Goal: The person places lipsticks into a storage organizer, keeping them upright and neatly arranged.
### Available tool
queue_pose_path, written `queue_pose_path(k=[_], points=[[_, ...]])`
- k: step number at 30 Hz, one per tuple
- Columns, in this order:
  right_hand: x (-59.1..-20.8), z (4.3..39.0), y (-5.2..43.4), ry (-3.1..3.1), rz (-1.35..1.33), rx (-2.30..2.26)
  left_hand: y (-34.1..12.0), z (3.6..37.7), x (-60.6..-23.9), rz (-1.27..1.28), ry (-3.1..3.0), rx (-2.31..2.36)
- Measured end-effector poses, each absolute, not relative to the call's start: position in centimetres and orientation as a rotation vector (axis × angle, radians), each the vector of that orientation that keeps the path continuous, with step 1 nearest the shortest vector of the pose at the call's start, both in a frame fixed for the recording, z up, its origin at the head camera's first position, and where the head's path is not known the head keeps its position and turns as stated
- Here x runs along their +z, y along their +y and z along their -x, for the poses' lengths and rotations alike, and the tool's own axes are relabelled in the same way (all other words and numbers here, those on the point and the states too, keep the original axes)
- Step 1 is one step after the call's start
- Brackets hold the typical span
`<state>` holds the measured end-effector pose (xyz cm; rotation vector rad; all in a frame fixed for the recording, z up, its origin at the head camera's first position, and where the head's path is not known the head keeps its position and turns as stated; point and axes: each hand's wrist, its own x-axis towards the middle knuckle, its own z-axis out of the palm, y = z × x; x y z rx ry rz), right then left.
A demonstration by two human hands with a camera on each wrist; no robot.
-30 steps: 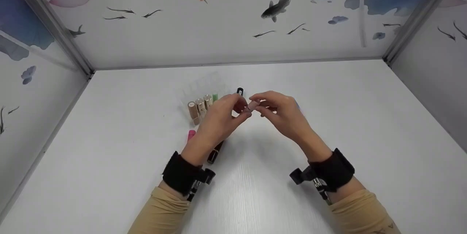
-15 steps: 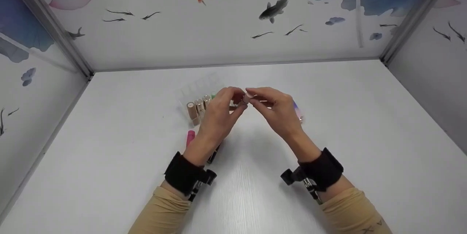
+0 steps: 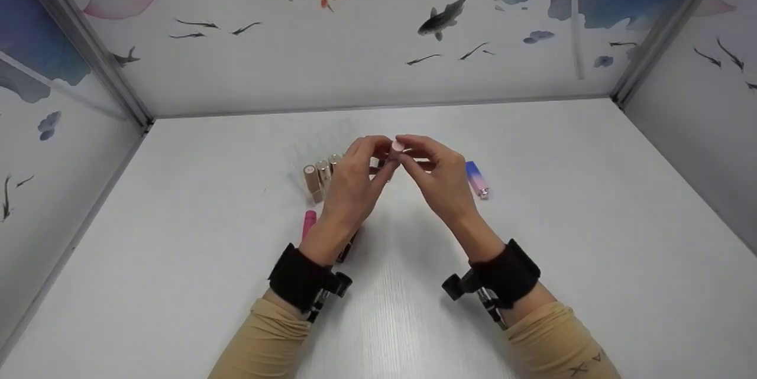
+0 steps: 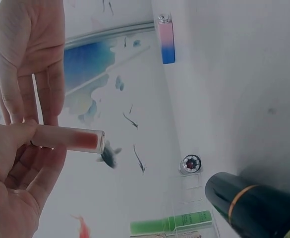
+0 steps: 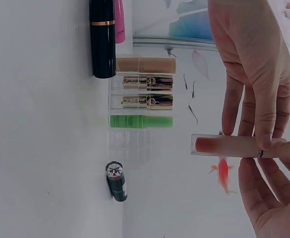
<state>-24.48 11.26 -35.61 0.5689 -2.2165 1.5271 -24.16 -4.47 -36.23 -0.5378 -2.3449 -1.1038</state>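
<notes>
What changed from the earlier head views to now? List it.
The right hand moved left and slightly farther forward; the left hand moved slightly forward too. The lip tube went with them, its pale end now more toward the head view. The blue-and-pink tube has come into view beside the right hand. The magenta tube and brown lipstick stayed put.

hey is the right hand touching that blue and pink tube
Apart: the left wrist view shows a plain gap between the right hand and the blue and pink tube.
</notes>
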Motion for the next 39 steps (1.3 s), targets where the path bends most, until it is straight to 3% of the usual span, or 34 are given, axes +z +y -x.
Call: queue_pose_path(k=[10,39], points=[[-36.4,25.5,10.0,-2.22,-0.481,1.55,-5.1,25.1,-36.2,0.493,-2.329,-1.092],[-38.2,27.8,7.0,-2.302,-0.712,1.563,-7.8,27.8,-37.5,0.444,-2.388,-0.773]])
